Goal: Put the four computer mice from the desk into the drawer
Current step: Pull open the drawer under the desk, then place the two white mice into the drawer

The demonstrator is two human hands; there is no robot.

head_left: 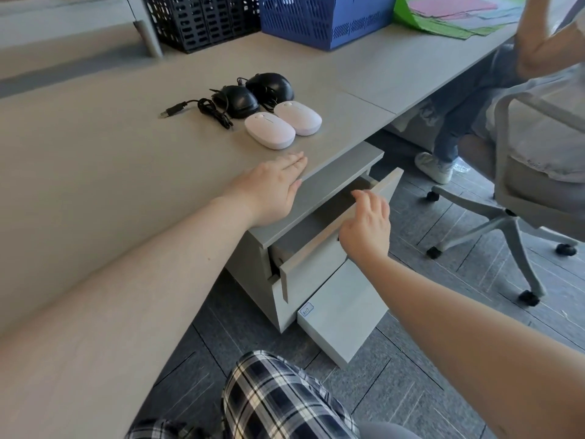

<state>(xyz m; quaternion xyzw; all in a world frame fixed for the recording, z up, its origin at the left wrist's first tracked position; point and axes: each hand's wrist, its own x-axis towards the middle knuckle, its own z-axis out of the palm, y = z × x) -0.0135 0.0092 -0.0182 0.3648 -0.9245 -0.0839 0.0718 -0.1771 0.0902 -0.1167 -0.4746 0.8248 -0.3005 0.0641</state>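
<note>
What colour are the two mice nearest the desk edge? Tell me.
White, both mice, clearest in the head view.

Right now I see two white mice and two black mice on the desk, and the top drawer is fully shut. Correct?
Not quite. The drawer is partly open, with the right hand at its front edge. The head view shows this. Both white mice and both black mice are on the desk.

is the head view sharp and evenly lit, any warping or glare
Head view: wide-angle warping bends the desk edge; soft even daylight, no harsh glare; the white mice and drawer look sharp; the right hand is slightly soft, shadows faint.
</note>
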